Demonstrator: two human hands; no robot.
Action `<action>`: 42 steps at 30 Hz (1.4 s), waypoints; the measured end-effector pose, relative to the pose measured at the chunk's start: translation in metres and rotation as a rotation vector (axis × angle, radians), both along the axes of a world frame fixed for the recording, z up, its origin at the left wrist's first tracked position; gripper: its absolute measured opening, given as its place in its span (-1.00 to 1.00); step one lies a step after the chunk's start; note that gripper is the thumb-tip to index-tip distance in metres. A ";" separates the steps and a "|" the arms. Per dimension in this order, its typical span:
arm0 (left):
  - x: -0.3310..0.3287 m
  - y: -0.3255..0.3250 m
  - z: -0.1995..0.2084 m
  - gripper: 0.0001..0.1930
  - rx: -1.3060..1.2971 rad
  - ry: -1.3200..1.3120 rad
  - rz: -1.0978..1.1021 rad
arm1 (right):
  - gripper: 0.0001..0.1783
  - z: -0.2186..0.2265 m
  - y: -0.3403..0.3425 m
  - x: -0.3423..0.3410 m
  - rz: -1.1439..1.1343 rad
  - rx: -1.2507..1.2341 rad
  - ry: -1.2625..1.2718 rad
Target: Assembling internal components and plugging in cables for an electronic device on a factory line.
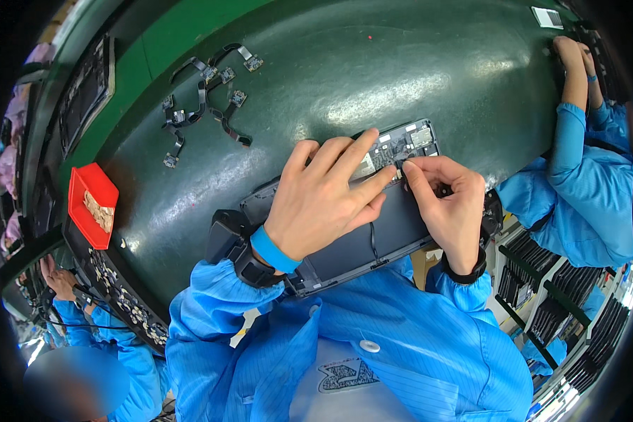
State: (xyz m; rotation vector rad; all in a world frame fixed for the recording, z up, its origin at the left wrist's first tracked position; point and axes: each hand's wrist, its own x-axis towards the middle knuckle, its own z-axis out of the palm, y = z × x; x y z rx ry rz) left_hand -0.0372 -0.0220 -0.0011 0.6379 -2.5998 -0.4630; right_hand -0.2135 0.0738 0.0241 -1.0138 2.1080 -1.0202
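A dark grey opened device housing (373, 243) lies on the green mat in front of me, its circuit board (401, 144) showing at the far end. My left hand (323, 200) lies flat on the housing, its fingers stretched toward the board. My right hand (446, 207) pinches a small part at the board's edge between thumb and forefinger, just beside my left fingertips. A black grip end of the housing (225, 235) sticks out to the left of my left wrist.
Several black flex cables with small boards (204, 98) lie on the mat at the far left. A red tray (90, 204) with tan pieces sits at the left edge. Another person in blue (584, 183) works at the right; a further one is at the lower left (84, 330).
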 end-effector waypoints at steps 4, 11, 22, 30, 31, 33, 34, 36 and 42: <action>-0.001 0.000 0.000 -0.62 -0.016 0.000 0.002 | -0.86 0.000 -0.001 -0.001 0.036 -0.022 0.025; -0.002 -0.002 0.000 -0.63 -0.009 0.011 0.005 | -0.87 0.000 -0.003 -0.004 0.066 -0.005 0.041; -0.009 -0.002 0.006 -0.61 0.009 -0.042 -0.008 | -0.88 0.005 -0.004 -0.005 0.078 0.027 0.033; -0.014 0.006 0.008 -0.59 -0.136 -0.118 0.027 | -0.88 0.002 -0.005 -0.009 0.103 0.000 0.005; -0.013 0.005 0.007 -0.59 -0.141 -0.117 0.029 | -0.88 0.003 -0.005 -0.009 0.101 0.006 -0.003; -0.010 0.004 0.004 -0.61 -0.093 -0.027 0.020 | -0.89 0.008 -0.006 -0.007 0.093 0.028 -0.006; -0.009 0.004 0.003 -0.61 -0.095 -0.026 0.018 | -0.90 0.010 -0.006 -0.006 0.083 0.055 -0.011; -0.008 0.003 0.002 -0.63 -0.109 -0.031 0.027 | -0.88 0.008 -0.005 -0.006 0.105 0.063 0.005; -0.009 0.003 0.007 -0.61 -0.060 -0.085 0.018 | -0.77 0.010 -0.009 -0.004 0.004 0.028 0.013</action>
